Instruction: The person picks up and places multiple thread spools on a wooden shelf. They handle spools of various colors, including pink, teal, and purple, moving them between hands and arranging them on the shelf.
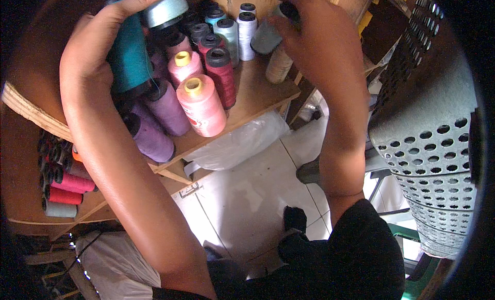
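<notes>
My left hand (105,24) is closed at the upper left, its thumb laid over a light blue thread spool (167,10); its other fingers are partly out of view. Against its palm side stands a big teal thread spool (129,55). My right hand (322,29) grips a grey-blue thread spool (266,36) by its dark end, tilted above the shelf. Between the hands several spools stand on a wooden shelf (252,96): a pink one with a yellow core (202,106), a dark red one (220,75), a purple one (167,106) and a white one (247,37).
A beige spool (279,65) stands near the shelf's right end. Lower left, red and grey spools (64,194) lie on another wooden surface. A plastic bag (240,140) sits under the shelf. Perforated grey crates (428,160) rise at the right, above a tiled floor (252,197).
</notes>
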### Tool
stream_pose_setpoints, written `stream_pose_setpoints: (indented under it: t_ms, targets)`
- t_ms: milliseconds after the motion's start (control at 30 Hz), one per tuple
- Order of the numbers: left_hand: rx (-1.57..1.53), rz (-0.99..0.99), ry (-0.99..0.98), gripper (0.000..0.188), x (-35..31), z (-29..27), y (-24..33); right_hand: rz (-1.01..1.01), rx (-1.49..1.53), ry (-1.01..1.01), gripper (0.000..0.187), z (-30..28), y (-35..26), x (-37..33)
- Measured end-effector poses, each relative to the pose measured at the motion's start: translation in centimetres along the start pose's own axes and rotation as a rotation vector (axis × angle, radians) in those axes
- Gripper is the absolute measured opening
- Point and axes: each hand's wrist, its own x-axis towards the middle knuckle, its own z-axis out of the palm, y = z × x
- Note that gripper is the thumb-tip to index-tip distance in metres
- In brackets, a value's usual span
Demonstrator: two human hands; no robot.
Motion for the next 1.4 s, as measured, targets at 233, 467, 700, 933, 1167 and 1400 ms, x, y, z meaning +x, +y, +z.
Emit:
stream_pose_setpoints:
  t_ms: [233,467,700,933,1167,1400]
  targets:
    - [0.0,0.002,0.011,0.044,0.0,0.4,0.0,-0.197,0.237,-0.225,0.035,5.0,-0.1,-1.1]
    - [0.007,0.009,0.012,0.045,0.0,0.4,0.1,-0.095,0.372,-0.247,0.046,7.7,0.0,-2.2]
    - [0.0,0.017,0.023,0.044,-0.3,0.6,0.5,0.103,0.452,-0.24,0.06,9.5,-0.7,-4.5]
    - [0.002,0.027,0.028,0.044,-0.8,0.4,0.7,0.322,0.46,-0.303,0.059,9.3,-1.8,-5.5]
    - [0.005,0.034,0.021,0.045,-0.7,0.8,1.0,0.353,0.452,-0.317,0.05,8.1,-1.5,-7.3]
    - [0.007,0.037,0.015,0.046,-1.1,0.8,1.2,0.189,0.218,0.031,0.034,2.9,1.7,-6.2]
